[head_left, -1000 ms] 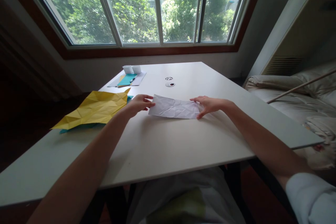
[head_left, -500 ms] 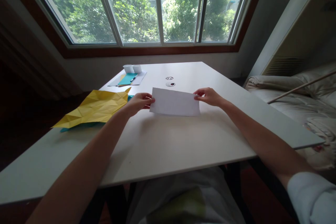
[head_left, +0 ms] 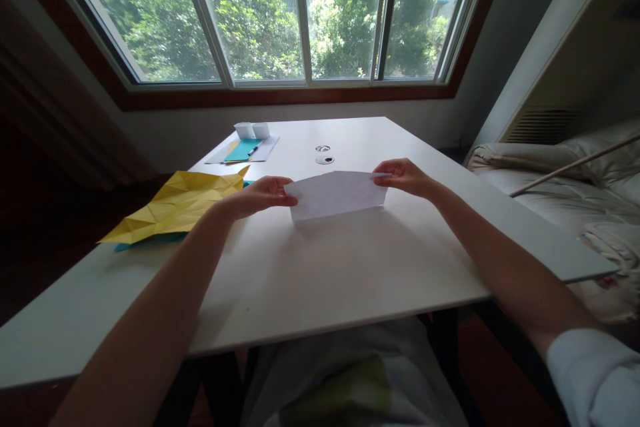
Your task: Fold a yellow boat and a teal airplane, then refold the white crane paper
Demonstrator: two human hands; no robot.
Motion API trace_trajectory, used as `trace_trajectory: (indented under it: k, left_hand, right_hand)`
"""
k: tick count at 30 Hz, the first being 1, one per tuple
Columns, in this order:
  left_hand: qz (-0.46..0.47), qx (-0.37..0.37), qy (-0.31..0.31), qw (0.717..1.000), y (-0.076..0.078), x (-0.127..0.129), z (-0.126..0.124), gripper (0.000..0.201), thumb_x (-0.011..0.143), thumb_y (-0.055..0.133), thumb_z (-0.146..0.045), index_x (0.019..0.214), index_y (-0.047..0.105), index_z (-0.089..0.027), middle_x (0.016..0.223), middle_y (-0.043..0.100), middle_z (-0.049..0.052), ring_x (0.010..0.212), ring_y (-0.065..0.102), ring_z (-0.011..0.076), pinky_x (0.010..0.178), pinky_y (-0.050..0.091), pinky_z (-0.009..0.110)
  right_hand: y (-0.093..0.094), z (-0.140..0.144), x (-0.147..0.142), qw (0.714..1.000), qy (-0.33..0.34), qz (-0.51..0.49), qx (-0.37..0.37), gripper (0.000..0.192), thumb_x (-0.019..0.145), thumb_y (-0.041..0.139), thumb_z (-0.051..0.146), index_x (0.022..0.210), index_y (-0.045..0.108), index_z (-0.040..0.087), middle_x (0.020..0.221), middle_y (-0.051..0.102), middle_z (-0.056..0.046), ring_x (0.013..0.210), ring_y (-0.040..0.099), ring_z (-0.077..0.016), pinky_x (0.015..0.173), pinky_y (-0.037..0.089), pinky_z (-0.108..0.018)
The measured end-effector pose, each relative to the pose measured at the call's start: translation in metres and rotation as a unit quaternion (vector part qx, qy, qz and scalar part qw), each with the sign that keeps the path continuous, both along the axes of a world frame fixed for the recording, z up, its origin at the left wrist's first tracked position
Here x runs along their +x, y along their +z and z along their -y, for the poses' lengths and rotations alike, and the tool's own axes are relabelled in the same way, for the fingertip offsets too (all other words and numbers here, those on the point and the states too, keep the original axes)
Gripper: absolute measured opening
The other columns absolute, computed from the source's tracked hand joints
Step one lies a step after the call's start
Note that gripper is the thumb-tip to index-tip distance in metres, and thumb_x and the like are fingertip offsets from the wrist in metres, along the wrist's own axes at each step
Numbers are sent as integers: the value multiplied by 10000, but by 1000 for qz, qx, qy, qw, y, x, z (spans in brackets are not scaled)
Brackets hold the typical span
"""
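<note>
The left hand pinches the left end of a white sheet of paper, fingers closed on its upper left corner. The right hand grips the upper right corner in the same way, thumb and fingers shut on the edge. Between the two hands the paper stands up from the table, its lower edge resting on the surface and its upper edge raised and bowed slightly upward in the middle. The sheet sits near the middle of the table, a little toward the far edge.

Toward the left edge of the table lies a large yellow creased paper, spread flat with many fold lines, just beside the left hand. A teal sheet shows under it, peeking out along its near edge and at its right corner.

Near the far left corner rests a pale sheet with a teal card and a pen on top of it, and two small white folded pieces stand at its far end. Two small round objects lie close together near the far edge, beyond the held paper and well apart from it; what they are is too small to tell.
</note>
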State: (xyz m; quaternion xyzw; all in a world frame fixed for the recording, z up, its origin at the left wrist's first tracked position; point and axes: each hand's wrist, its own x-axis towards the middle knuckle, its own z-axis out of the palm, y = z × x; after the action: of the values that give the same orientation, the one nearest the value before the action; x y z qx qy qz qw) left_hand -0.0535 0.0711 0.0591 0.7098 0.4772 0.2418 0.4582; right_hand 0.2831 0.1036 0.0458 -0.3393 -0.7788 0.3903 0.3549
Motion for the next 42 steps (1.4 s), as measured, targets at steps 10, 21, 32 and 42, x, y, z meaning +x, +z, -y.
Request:
trace_trajectory:
  k: [10, 21, 32, 42]
  left_hand:
    - [-108, -25, -102, 989, 12, -5, 10, 431, 559, 762, -320, 982, 688, -279, 1038, 674, 23, 1019, 587, 258, 847, 442, 323]
    - [-190, -16, -210, 959, 11, -6, 11, 510, 545, 772, -369, 1042, 658, -351, 1238, 574, -19, 1211, 439, 256, 1017, 295, 339]
    - [-192, 95, -109, 971, -8, 6, 2, 470, 733, 591, -478, 1163, 582, -287, 1311, 505, 17, 1208, 423, 240, 977, 334, 321]
    - [-239, 199, -132, 941, -41, 24, -6, 402, 844, 422, -452, 1137, 599, -242, 1275, 533, 61, 1155, 473, 230, 979, 342, 326]
  right_hand:
    - [4, 3, 8, 972, 158, 110, -137, 438, 686, 667, 449, 1008, 643, 153, 986, 639, -73, 865, 571, -169, 759, 437, -304]
    - [6, 8, 3, 908, 258, 221, -247, 580, 685, 690, 395, 1221, 545, 227, 1302, 504, -79, 1140, 504, -220, 902, 428, -307]
    - [4, 10, -5, 943, 200, 207, -167, 465, 738, 637, 400, 1165, 593, 223, 1247, 552, -68, 1103, 523, -201, 908, 409, -294]
    - [1, 38, -46, 945, 245, 214, -15, 418, 811, 557, 394, 1201, 566, 243, 1188, 580, -58, 964, 554, -147, 777, 444, -245]
